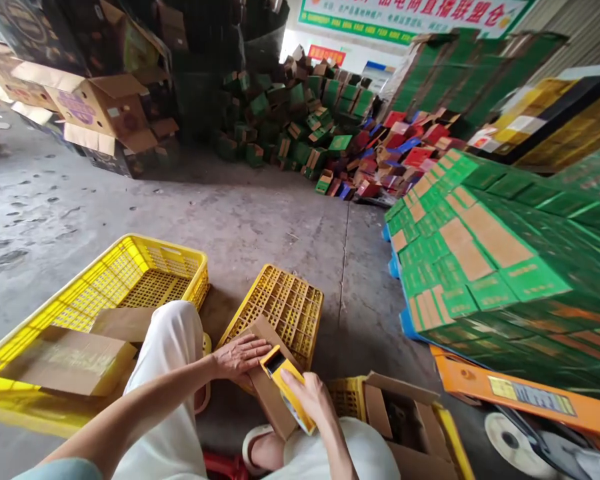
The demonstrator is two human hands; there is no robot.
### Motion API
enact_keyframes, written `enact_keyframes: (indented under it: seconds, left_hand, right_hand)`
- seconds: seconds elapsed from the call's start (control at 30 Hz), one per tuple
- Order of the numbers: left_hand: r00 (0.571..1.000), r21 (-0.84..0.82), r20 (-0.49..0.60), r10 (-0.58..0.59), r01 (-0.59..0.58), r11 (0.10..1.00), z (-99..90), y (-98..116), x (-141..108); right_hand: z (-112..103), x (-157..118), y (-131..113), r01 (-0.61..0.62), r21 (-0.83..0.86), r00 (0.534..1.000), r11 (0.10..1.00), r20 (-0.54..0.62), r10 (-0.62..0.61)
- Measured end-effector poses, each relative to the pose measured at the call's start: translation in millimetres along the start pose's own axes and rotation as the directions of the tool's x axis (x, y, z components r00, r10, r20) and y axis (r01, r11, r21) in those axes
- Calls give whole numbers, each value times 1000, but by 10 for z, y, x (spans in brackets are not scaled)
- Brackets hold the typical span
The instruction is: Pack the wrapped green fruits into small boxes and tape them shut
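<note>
A closed cardboard box [275,400] lies at a slant between my knees, one end resting on an upturned yellow crate [293,303]. My left hand [243,355] is flat on the box's upper end, fingers stretched out. My right hand [310,395] is wrapped round a yellow tape dispenser [297,400], its dark opening turned toward my left hand. The dispenser sits against the top of the box; whether tape runs from it is too blurred to see.
To the left, a large yellow crate [93,287] holds cardboard boxes [70,360]. An open carton [420,460] stands at my right in another crate. Stacked green boxes [480,267] fill the right side, beside an orange pallet jack [515,393]. Loose boxes [310,120] are heaped farther back.
</note>
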State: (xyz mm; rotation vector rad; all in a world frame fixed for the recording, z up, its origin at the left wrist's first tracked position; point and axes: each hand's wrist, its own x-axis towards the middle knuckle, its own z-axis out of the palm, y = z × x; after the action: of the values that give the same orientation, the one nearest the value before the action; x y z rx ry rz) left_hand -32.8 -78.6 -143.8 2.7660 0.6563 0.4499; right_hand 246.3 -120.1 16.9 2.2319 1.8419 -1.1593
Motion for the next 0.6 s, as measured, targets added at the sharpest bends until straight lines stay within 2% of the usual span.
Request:
enact_keyframes:
  seconds: [0.1, 0.2, 0.3, 0.4, 0.6]
  left_hand:
    - [999, -7, -5, -45, 45, 999, -128, -114, -59]
    - [994, -13, 29, -103, 103, 995, -177, -91, -101]
    - [987, 8, 11, -161, 161, 987, -119, 38, -87]
    - [978, 23, -17, -210, 210, 977, -27, 141, -36]
    - [966, 12, -14, -257, 257, 966, 30, 123, 4]
  right_hand:
    - [-34, 39, -140, 8, 33, 1000, 999, 21, -8]
    - [-56, 68, -195, -13, 67, 999, 998, 54, 9]
    - [-61, 91, -156, -46, 121, 993, 992, 112, 32]
    - [-42, 121, -98, -47, 127, 994, 991, 107, 34]
    - [-5, 114, -106, -7, 33, 997, 999, 78, 5]
